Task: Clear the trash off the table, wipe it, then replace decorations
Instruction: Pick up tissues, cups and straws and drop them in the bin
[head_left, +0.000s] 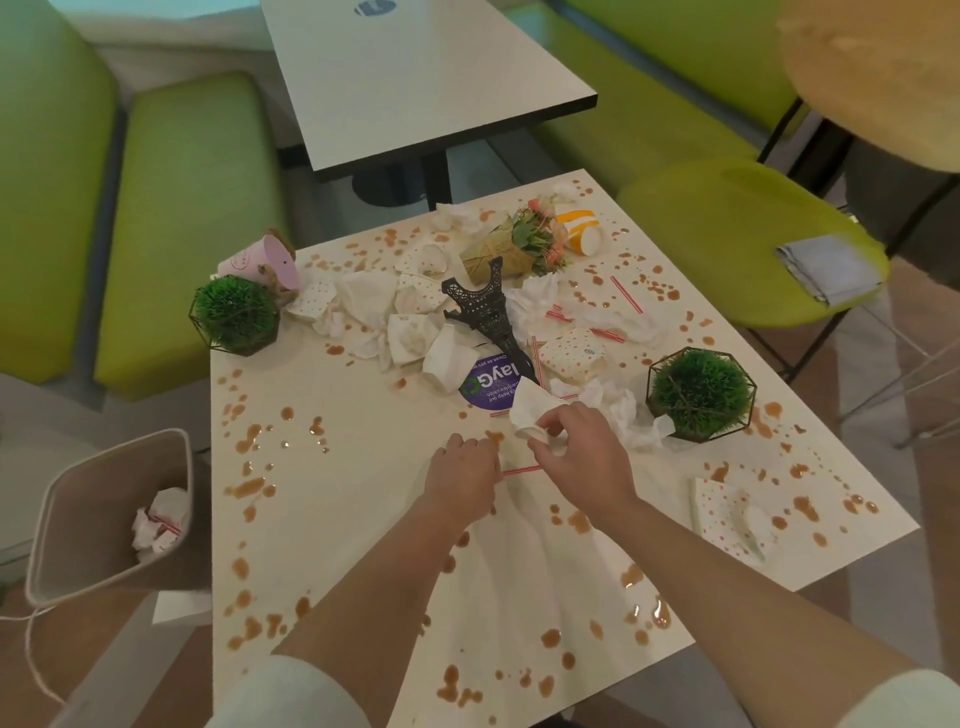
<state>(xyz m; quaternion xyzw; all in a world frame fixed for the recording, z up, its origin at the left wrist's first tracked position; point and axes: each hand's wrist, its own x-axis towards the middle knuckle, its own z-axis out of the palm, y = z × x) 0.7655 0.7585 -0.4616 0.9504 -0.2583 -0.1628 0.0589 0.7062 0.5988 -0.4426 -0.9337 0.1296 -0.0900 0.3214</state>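
Head view of a cream table (363, 519) spattered with brown liquid spots. Near the table's centre, the right hand (582, 457) pinched a crumpled white napkin (530, 408) between thumb and fingertips, the napkin lifted just above the surface beside a purple round sticker (488, 387). The left hand (460, 475) lay immediately at 9 o'clock of the right hand, fingers curled down toward the tabletop; whether it gripped anything could not be told. A red-and-white striped straw (521, 471) lay on the table between the two hands. At 12 o'clock of the hands, a black Eiffel Tower model (485, 312) lay tipped over among a heap of crumpled napkins (395, 317) and dotted paper wrappers. Farther toward 12 o'clock lay a wrapped flower bouquet (519, 244) on its side, touching an overturned orange-and-white paper cup (579, 231). A green ball plant in a wire frame (701, 395) stood at 2 o'clock of the hands; a second green ball plant (236, 314) stood at 10 o'clock near the table's edge, with a tipped pink pot (260, 262) just behind it. A dotted napkin (732, 514) lay at 4 o'clock. Off the table, at 8 o'clock, a beige waste bin (78, 519) held crumpled paper and a straw.
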